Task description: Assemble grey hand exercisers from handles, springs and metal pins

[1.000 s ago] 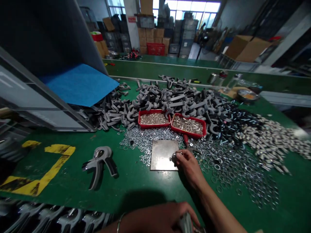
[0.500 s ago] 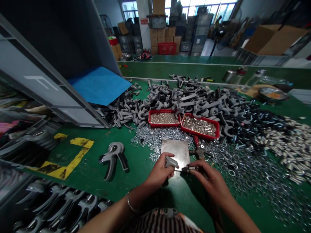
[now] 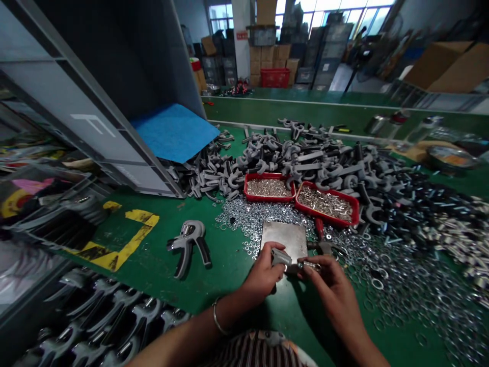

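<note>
My left hand point(image 3: 263, 272) is closed around a grey handle piece point(image 3: 280, 256) just below a square metal plate point(image 3: 284, 237). My right hand point(image 3: 330, 283) pinches a small metal spring point(image 3: 311, 265) and holds it against the end of that handle piece. Both hands meet over the green table point(image 3: 229, 275). An assembled grey hand gripper point(image 3: 189, 244) lies to the left of my hands.
Two red trays point(image 3: 269, 186) point(image 3: 327, 203) of small metal parts sit behind the plate, amid loose washers point(image 3: 362, 260). A big heap of grey handle parts point(image 3: 305, 158) lies beyond. Finished grippers fill a bin point(image 3: 103, 326) at bottom left. A grey crate with blue sheet point(image 3: 173, 130) stands left.
My left hand came up from the bottom edge with the handle piece. My right hand drew back from the plate with the spring, and the two now meet. The view shifted left.
</note>
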`<state>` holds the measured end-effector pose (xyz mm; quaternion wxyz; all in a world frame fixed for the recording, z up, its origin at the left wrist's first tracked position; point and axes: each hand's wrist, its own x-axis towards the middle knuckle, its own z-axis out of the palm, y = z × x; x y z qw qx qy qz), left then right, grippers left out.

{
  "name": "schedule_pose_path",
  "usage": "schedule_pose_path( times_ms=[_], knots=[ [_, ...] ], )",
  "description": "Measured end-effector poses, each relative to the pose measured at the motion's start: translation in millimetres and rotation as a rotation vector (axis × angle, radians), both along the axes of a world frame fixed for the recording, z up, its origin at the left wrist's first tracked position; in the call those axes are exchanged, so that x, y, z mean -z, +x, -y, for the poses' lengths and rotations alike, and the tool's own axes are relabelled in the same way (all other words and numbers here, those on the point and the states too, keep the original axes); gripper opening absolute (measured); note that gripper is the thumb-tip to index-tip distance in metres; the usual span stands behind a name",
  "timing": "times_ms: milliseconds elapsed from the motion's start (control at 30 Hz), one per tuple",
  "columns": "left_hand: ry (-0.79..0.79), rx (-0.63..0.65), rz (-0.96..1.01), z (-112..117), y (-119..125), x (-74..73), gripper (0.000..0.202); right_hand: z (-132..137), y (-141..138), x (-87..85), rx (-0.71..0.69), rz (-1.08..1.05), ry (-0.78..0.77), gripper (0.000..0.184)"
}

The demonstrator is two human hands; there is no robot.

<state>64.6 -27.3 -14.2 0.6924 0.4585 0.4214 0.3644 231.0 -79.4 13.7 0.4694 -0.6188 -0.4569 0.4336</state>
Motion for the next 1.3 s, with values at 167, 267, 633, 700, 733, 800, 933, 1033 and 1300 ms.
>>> schedule_pose_path(
  times_ms=[167, 267, 633, 700, 733, 800, 933, 1033, 1300],
  knots=[
    [0.011, -0.055, -0.014, 3, 4, 8.8, 0.041, 3, -14, 3.9, 0.013, 0.284, 0.148, 0.020],
    [-0.029, -0.066, 0.020, 2, 1, 10.0, 0.042, 3, -11, 2.6, -0.030, 0.377, 0.181, 0.018],
    [-0.005, -0.027, 0.029, 5, -4, 8.6, 0.038, 1, -10, -2.1, 0.009, -0.023, -0.025, 0.025],
    [0.000, -0.026, 0.042, 8, -2, 9.7, 0.038, 2, -15, -1.9, 0.029, -0.031, -0.039, 0.026],
    [-0.005, -0.030, 0.053, 9, -1, 10.4, 0.038, 2, -17, -1.3, 0.038, -0.029, -0.043, 0.026],
    [-0.030, -0.030, 0.097, 11, 2, 11.8, 0.038, 1, -20, 0.2, 0.059, -0.029, -0.032, 0.026],
    [-0.122, 0.131, 0.207, 14, 0, 5.8, 0.035, -3, -15, 2.8, 0.031, -0.053, -0.002, 0.023],
    [-0.162, 0.456, 0.165, 10, -14, -12.8, 0.040, -7, -7, 2.3, -0.087, -0.105, -0.014, 0.020],
    [-0.162, 0.613, 0.098, 2, -18, -33.2, 0.045, -20, -13, -19.0, -0.221, -0.040, 0.105, 0.011]
  ],
)
